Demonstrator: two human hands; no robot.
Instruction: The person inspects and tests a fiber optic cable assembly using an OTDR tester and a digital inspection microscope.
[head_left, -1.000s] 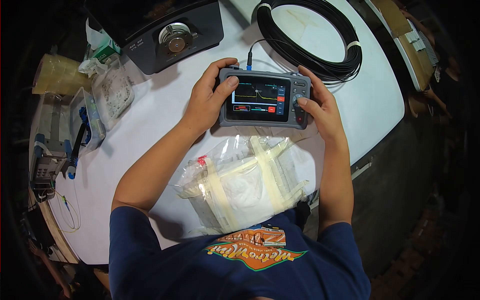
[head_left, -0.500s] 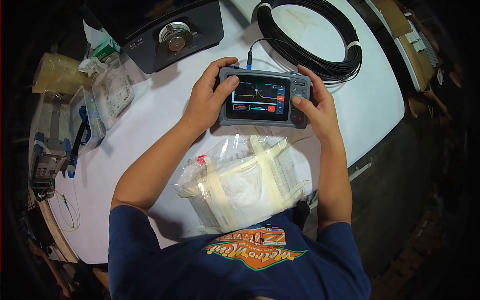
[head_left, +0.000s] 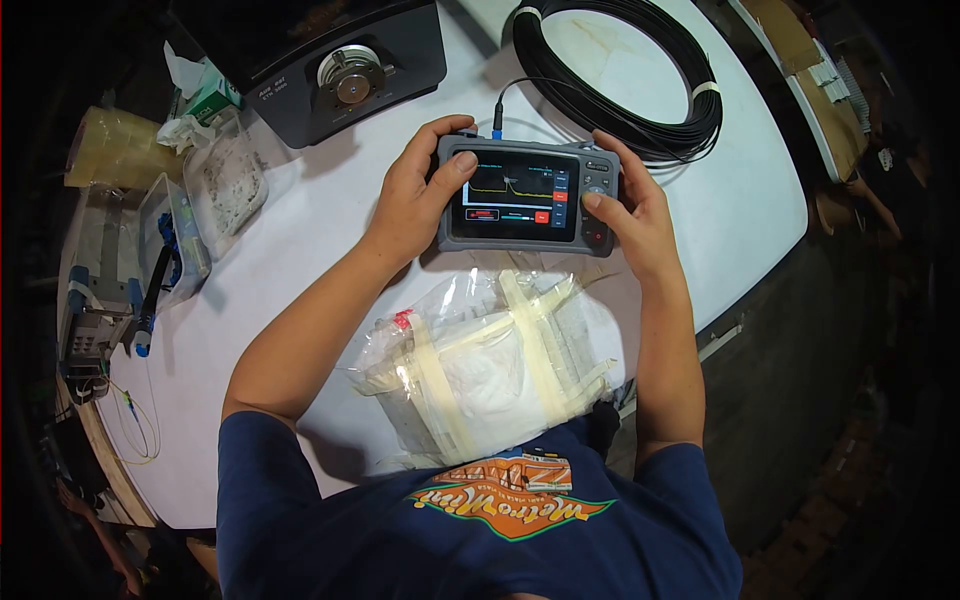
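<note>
Between both hands I hold a grey handheld OTDR tester [head_left: 512, 243] above the white table, its lit screen showing a yellow trace with a tall peak. My left hand [head_left: 412, 195] grips its left end, thumb over the screen's upper left corner. Around the right end curls my right hand [head_left: 642, 222], its thumb resting at the buttons. A black cable with a blue connector [head_left: 497, 133] is plugged into the tester's top edge. Behind it lies a coil of black cable [head_left: 535, 50], bound with white ties. Nearer my body sits a clear plastic package [head_left: 485, 375] crossed with cream tape.
At the back left stands a dark machine [head_left: 420, 75] with a round metal dial. Left of it are a green tissue box [head_left: 212, 97], a clear tub [head_left: 232, 185] with scraps, a roll of yellowish tape [head_left: 115, 145] and a tray [head_left: 190, 245] of tools.
The trace on the tester's screen has shifted slightly, its peak a little further left. Both hands keep the same hold.
</note>
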